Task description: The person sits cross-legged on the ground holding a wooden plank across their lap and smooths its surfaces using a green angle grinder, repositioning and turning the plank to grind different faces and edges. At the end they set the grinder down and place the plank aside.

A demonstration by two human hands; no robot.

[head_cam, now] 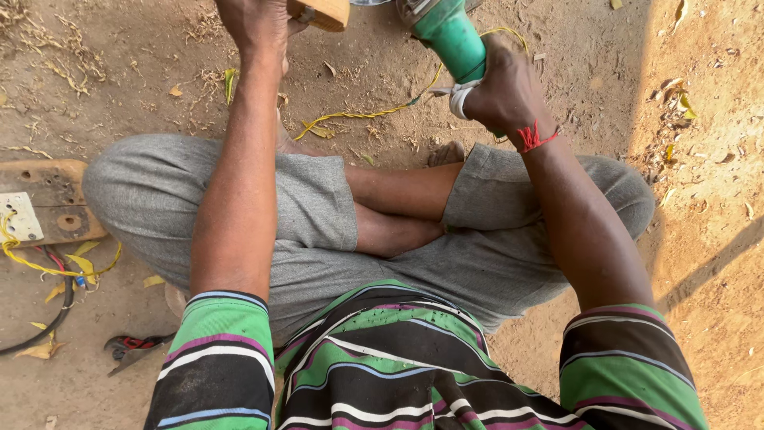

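I sit cross-legged on bare dirt in grey shorts and a green striped shirt. My left hand [256, 22] reaches forward at the top of the view and grips a small light wooden piece [325, 12], mostly cut off by the frame edge. My right hand [500, 89], a red thread on its wrist, is closed around the green body of a power tool [450, 36] whose head leaves the frame at the top. A yellow cord [368, 114] runs from the tool across the ground.
A wooden board [57, 205] with a white socket plate [19, 216] and yellow and black wires [41, 267] lies at the left. Pliers with red handles [131, 349] rest on the dirt near my left elbow. Dry leaves lie scattered at the right.
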